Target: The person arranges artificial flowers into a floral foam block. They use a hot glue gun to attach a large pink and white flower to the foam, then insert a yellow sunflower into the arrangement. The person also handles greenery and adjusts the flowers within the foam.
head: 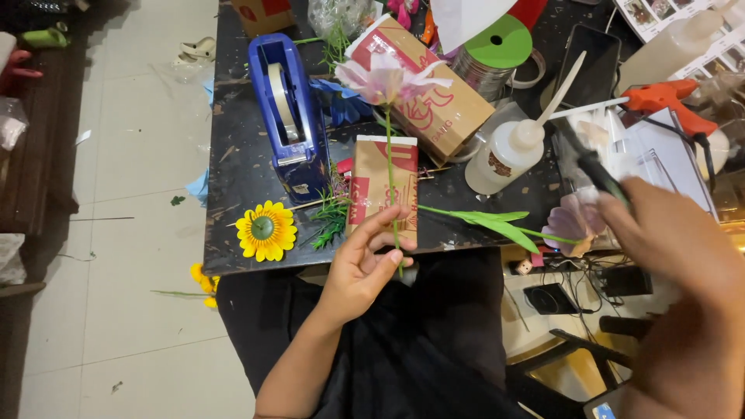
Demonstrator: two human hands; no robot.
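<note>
Left hand (358, 268): fingers pinch green stem (391, 178), pink flower (388, 80) upright over worktop (240, 171) clutter. Right hand (675, 240) blurred, closed round dark tool (594, 167). Risks: thin stem may twist or slip in light pinch; swinging tool may knock glue bottle (508, 151).

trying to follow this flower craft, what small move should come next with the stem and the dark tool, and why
Probably bring the right hand and its dark tool across to the green stem. The left hand pinches that stem upright near its lower end, pink flower on top, while the blurred tool is well off to the right, touching nothing on it.
</note>
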